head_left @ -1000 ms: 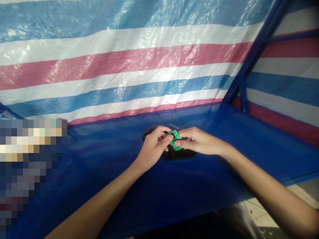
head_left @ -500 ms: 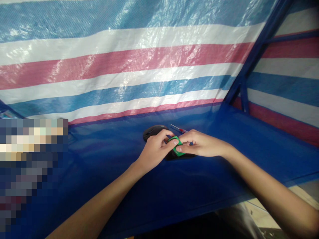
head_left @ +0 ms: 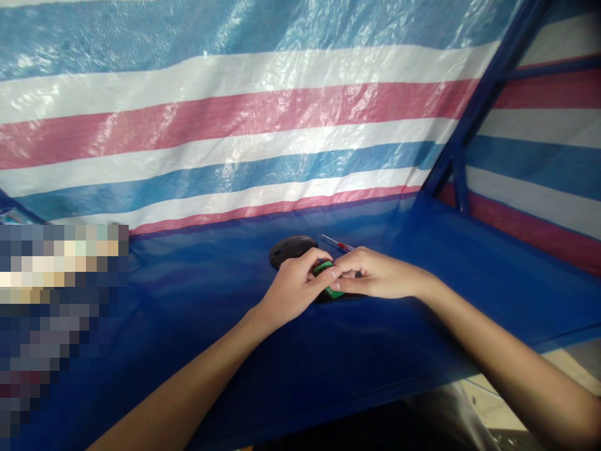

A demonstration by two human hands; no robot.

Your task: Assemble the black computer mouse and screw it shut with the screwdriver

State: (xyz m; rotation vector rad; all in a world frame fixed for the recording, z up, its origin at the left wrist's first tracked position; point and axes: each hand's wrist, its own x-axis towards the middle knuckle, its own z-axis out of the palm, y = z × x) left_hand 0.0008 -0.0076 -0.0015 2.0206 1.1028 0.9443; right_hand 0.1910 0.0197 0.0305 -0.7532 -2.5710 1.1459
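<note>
Left hand [head_left: 291,289] and right hand [head_left: 375,275] are pinching a green circuit board [head_left: 323,269] beside a black mouse shell [head_left: 292,246] near the surface's far edge.

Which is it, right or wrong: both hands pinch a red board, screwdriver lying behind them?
Wrong: the board is green, not red. The head view shows the left hand and right hand pinching it, screwdriver lying behind them.

Background: a slim red-handled screwdriver [head_left: 339,243] lay on the blue table sheet [head_left: 422,326]. Behind it hung a striped tarpaulin [head_left: 235,113] — blue, white and pink — beside a blue metal frame [head_left: 474,106] at right.
</note>
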